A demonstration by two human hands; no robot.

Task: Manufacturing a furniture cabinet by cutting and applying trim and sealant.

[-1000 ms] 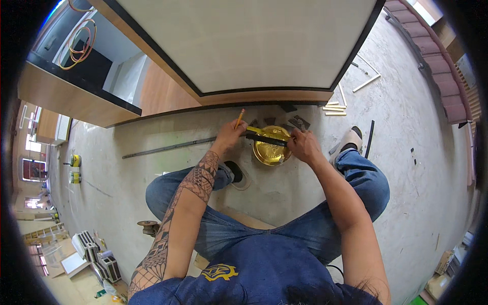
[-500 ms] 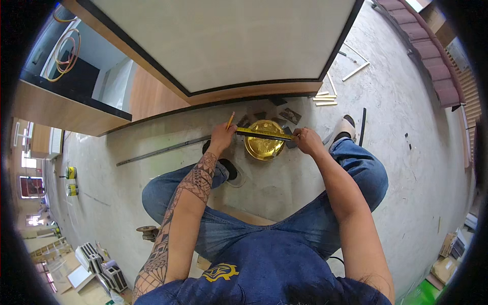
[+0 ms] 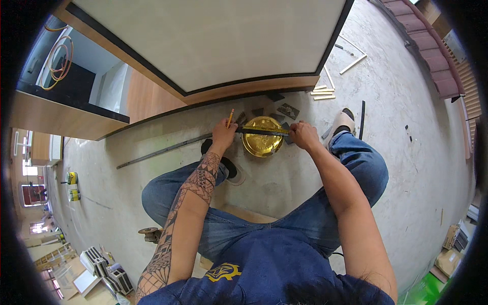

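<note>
A round gold tin or lid [image 3: 262, 146] lies on the floor between my feet. Across it runs a long dark strip [image 3: 165, 150], whose far end trails off to the left along the floor. A yellow measuring tape [image 3: 268, 129] lies stretched along the strip above the tin. My left hand [image 3: 222, 135] is closed round the strip left of the tin, with a yellow pencil [image 3: 231, 118] standing up from its fingers. On the right, my right hand [image 3: 304, 135] pinches the tape at the strip's end; its fingers partly hide both.
Dark offcuts [image 3: 288, 111] lie just beyond the tin. A large wood-edged cabinet with a pale panel [image 3: 218, 40] stands ahead. Pale thin strips [image 3: 324, 93] and a black strip [image 3: 362, 120] rest at right. Yellow-labelled cans [image 3: 72, 184] stand far left.
My right hand has shifted slightly up, and less yellow tape shows beside it. The left hand still grips the strip and pencil. The whole view has tilted a little.
</note>
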